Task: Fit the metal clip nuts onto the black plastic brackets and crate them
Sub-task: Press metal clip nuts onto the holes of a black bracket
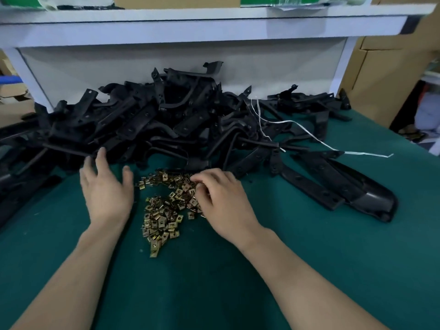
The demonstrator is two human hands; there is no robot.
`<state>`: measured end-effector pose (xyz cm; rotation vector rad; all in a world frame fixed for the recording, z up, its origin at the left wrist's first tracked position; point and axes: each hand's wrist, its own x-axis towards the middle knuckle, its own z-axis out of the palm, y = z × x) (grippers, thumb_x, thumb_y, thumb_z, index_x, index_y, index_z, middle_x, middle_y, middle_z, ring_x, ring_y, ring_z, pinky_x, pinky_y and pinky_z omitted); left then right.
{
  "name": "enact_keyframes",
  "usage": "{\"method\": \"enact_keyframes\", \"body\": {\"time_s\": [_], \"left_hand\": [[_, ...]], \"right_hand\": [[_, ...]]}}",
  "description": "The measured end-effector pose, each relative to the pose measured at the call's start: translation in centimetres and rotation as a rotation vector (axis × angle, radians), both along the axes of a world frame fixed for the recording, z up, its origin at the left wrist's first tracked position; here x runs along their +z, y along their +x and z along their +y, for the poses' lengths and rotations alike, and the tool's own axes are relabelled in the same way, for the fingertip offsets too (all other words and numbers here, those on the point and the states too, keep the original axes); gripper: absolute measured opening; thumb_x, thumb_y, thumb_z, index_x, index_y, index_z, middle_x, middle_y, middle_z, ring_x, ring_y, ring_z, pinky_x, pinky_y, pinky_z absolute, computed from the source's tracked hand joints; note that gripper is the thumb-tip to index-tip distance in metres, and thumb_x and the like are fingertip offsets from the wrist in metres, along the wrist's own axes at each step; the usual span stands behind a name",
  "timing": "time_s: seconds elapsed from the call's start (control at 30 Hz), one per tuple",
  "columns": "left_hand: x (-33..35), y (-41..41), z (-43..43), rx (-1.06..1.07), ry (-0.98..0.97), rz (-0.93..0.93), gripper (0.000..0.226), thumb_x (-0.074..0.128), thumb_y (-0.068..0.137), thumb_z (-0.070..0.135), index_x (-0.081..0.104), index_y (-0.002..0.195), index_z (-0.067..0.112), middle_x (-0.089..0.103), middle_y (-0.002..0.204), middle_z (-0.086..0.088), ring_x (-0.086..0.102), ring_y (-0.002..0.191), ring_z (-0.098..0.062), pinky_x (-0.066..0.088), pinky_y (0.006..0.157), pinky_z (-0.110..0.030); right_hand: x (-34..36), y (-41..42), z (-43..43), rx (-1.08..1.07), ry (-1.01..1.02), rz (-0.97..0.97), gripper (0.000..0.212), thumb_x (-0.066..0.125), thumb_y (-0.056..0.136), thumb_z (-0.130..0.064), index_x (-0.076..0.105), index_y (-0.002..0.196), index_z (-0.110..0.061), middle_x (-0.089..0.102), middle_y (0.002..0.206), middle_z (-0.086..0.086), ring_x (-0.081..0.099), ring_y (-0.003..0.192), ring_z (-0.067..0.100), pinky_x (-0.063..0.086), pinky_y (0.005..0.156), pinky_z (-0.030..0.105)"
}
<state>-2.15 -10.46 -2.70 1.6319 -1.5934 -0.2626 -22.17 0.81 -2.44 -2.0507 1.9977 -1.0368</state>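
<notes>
A heap of brass-coloured metal clip nuts (164, 208) lies on the green table mat (214, 282), just in front of me. Behind it spreads a big tangled pile of black plastic brackets (152, 120). My left hand (106, 189) hovers with straight, spread fingers left of the nuts, its fingertips near the front edge of the bracket pile, holding nothing. My right hand (221, 198) rests on the right side of the nut heap with curled fingers picking at the clip nuts. No crate is in view.
Two long black brackets (333, 184) lie apart at the right. A white string (309, 136) trails over the pile toward the right. A white shelf (190, 27) overhangs the back. Cardboard boxes (385, 75) stand at the far right.
</notes>
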Motion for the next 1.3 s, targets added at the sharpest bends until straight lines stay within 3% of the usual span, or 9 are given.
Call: {"method": "enact_keyframes", "body": {"time_s": [0.2,0.33,0.67,0.8,0.87,0.93,1.03,1.17,1.3], "left_hand": [[0.2,0.2,-3.0,0.085,0.001,-0.018,0.06,0.049,0.103,0.031,0.025,0.155,0.013,0.036,0.147,-0.027,0.039,0.129,-0.048,0.035,0.103,-0.063],[0.1,0.5,-3.6,0.123,-0.02,0.092,0.042,0.049,0.103,0.03,0.041,0.14,0.01,0.043,0.14,-0.024,0.05,0.115,-0.049,0.04,0.095,-0.057],[0.7,0.4,-2.4,0.118,-0.297,0.356,0.033,0.049,0.101,0.039,0.05,0.12,0.012,0.062,0.11,-0.004,0.057,0.093,-0.02,0.042,0.081,-0.031],[2.2,0.2,-1.8,0.101,-0.472,0.491,0.015,0.046,0.098,0.038,0.042,0.102,0.025,0.053,0.079,0.012,0.052,0.067,-0.003,0.04,0.068,-0.021],[4.0,0.3,-1.6,0.098,-0.594,0.522,0.011,0.046,0.099,0.03,0.036,0.095,0.032,0.047,0.076,0.016,0.05,0.065,0.007,0.037,0.065,-0.011],[6.0,1.1,-2.5,0.109,-0.632,0.638,0.009,0.045,0.099,0.029,0.039,0.097,0.023,0.048,0.081,0.012,0.05,0.067,0.003,0.043,0.067,-0.015],[8.9,2.6,-3.8,0.092,-0.496,0.941,0.021,0.042,0.102,0.028,0.04,0.103,0.007,0.049,0.095,-0.01,0.051,0.059,-0.008,0.049,0.062,-0.022],[10.9,3.4,-4.1,-0.105,-0.247,1.133,0.015,0.034,0.108,0.025,0.041,0.109,0.011,0.045,0.079,0.003,0.051,0.054,-0.001,0.046,0.059,-0.014],[12.5,0.8,-1.9,-0.264,-0.137,1.237,0.007,0.05,0.098,0.013,0.055,0.103,0.012,0.059,0.064,0.006,0.049,0.047,-0.005,0.043,0.048,-0.02]], "right_hand": [[0.3,-1.7,-0.6,-0.115,-0.09,-0.166,0.027,0.046,0.104,-0.021,0.062,0.124,-0.027,0.058,0.12,-0.009,0.047,0.11,0.011,0.042,0.099,0.036],[0.2,-1.8,-0.7,-0.117,-0.091,-0.225,0.028,0.046,0.103,-0.021,0.063,0.124,-0.029,0.057,0.118,-0.012,0.046,0.109,0.008,0.043,0.096,0.032],[-0.1,-2.1,-1.0,-0.139,-0.077,-0.355,0.027,0.046,0.102,-0.022,0.064,0.12,-0.031,0.054,0.116,-0.021,0.046,0.113,0.001,0.033,0.087,0.003],[-0.2,-2.2,-1.0,-0.143,-0.089,-0.398,0.026,0.047,0.102,-0.022,0.064,0.119,-0.032,0.053,0.114,-0.025,0.046,0.113,-0.001,0.034,0.086,0.005],[-0.2,-2.3,-1.1,-0.145,-0.093,-0.407,0.026,0.048,0.102,-0.02,0.065,0.119,-0.031,0.053,0.112,-0.026,0.047,0.112,-0.001,0.034,0.087,0.006],[-0.3,-2.3,-1.2,-0.14,-0.097,-0.424,0.026,0.048,0.102,-0.019,0.065,0.119,-0.031,0.053,0.111,-0.026,0.048,0.112,0.0,0.037,0.09,0.011],[-0.2,-2.3,-1.2,-0.13,-0.111,-0.459,0.027,0.049,0.101,-0.018,0.065,0.119,-0.031,0.053,0.111,-0.025,0.05,0.111,0.003,0.045,0.095,0.027],[-0.2,-2.2,-1.1,-0.132,-0.122,-0.502,0.028,0.048,0.101,-0.018,0.062,0.118,-0.035,0.054,0.111,-0.023,0.053,0.107,0.006,0.049,0.093,0.034],[-0.3,-2.4,-1.1,-0.134,-0.149,-0.576,0.027,0.045,0.104,-0.024,0.059,0.118,-0.042,0.058,0.108,-0.023,0.057,0.094,0.002,0.049,0.081,0.024]]}}
